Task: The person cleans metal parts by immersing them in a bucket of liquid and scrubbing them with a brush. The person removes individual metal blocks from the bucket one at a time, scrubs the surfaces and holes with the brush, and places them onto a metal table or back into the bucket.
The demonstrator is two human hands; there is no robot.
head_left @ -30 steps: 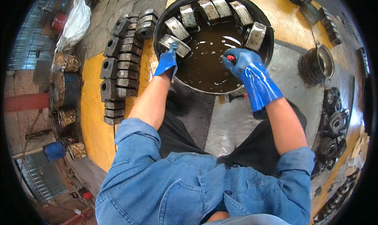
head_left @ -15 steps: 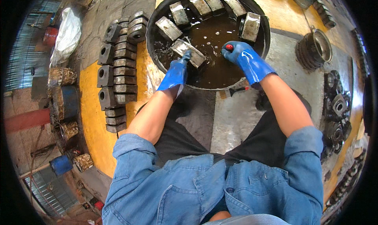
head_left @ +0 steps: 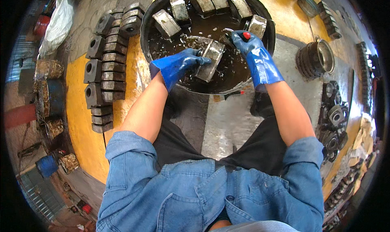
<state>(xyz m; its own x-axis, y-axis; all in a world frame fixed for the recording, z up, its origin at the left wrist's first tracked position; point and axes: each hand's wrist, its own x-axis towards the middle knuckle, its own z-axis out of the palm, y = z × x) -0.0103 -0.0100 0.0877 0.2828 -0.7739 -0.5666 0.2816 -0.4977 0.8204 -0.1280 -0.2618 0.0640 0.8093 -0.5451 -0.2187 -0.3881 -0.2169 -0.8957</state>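
My left hand (head_left: 187, 62), in a blue rubber glove, is closed on a wet metal block (head_left: 212, 62), thumb across its near face. The block stands tilted over dark liquid (head_left: 198, 32) inside a round black tub (head_left: 269, 45). My right hand (head_left: 251, 45), gloved the same way, is wrapped round a tool with a red-ended handle (head_left: 246, 36); its working end is mostly hidden, just to the right of the block. Several more metal blocks (head_left: 166, 24) lean against the tub's far wall, partly in the liquid.
Rows of metal blocks (head_left: 113, 57), some with round holes, stand left of the tub. To the right are stacked metal rings (head_left: 316, 57) and dark metal parts (head_left: 335, 116). A red-tipped tool (head_left: 233, 95) lies by the tub's near rim. Drums (head_left: 50, 98) line the far left.
My left hand has turned the block more upright and moved it right. My right hand has shifted up, closer to the block, with its red-ended tool. The whole view has shifted slightly.
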